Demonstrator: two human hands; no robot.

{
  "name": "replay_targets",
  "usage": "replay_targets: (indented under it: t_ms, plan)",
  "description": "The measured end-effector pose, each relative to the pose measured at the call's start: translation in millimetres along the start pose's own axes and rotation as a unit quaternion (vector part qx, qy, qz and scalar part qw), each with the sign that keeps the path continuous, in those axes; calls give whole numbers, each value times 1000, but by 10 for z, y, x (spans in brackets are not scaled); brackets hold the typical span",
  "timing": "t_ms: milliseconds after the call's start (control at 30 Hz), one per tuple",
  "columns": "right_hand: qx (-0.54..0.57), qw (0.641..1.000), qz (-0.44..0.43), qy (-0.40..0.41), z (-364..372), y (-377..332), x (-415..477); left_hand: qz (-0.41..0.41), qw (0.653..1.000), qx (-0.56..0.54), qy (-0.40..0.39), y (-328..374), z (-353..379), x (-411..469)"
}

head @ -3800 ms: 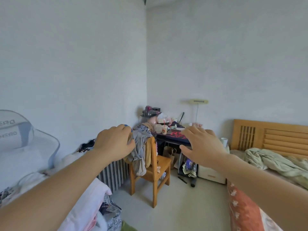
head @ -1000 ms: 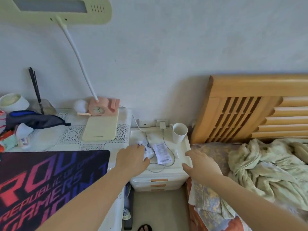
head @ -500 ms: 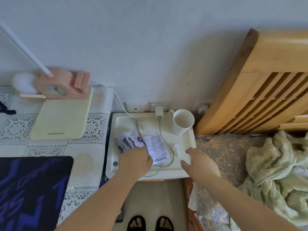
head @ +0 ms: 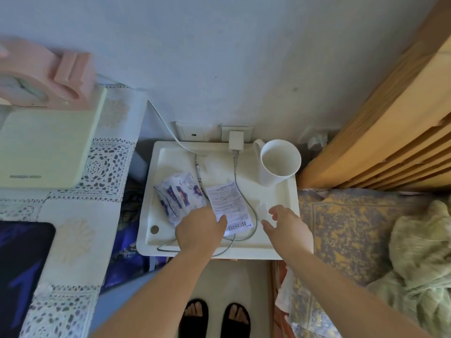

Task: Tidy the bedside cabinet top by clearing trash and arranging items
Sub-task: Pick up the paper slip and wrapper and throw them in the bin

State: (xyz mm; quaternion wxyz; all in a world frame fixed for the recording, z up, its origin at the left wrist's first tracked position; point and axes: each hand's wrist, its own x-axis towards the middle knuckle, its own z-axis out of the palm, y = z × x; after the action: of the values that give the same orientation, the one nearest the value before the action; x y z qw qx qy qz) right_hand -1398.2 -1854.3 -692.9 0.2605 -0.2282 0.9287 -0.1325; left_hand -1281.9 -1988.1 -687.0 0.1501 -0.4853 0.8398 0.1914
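Seen from above: white plastic bedside cabinet top (head: 280,250) with raised rim, against a pale wall, between a lace-covered desk (head: 80,215) and a slatted wooden headboard (head: 390,132); left hand (head: 200,231) pressed palm down on the near edges of a crinkled white-and-purple packet (head: 179,193) and a printed leaflet (head: 225,198), fingers flat, not visibly gripping; leaflet writing too small to read; right hand (head: 288,226) hovering with fingers loosely spread, holding nothing, just past a small clear scrap (head: 262,207); beyond those fingertips a smooth white mug (head: 278,164), upright; thin grey cable (head: 246,203) looping between both hands from a white charger (head: 236,140).
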Motion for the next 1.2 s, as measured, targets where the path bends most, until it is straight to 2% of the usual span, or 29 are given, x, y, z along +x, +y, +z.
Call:
replay_targets:
  t_ms: [133, 267, 467, 567, 700, 800, 1033, 1200]
  plan:
    - [-21, 1000, 9, 2, -48, 27, 73, -50, 998, -35, -7, 48, 27, 29]
    - [-9, 1000, 24, -11, -73, 9, 114, -81, 996, -24, 13, 118, 3, 21]
    - [-60, 998, 0, -27, -30, -32, 160, -79, 996, -48, 10, 193, 83, 34]
    - [-63, 998, -2, -16, -100, -3, 114, -53, 997, -58, 24, 193, 61, -1]
    - [-55, 998, -9, 10, -334, 8, 14, 0, 998, -34, 43, 172, -176, -86]
    - [-38, 999, -16, 27, -565, -56, -92, 6, 999, -19, 50, 126, -430, -167]
    - [-18, 998, -30, 43, -781, -53, -364, -79, 991, -104, -41, 49, -366, -341]
    - [-2, 999, -36, 28, -540, 147, -358, -115, 980, -154, -55, 113, 26, -204]
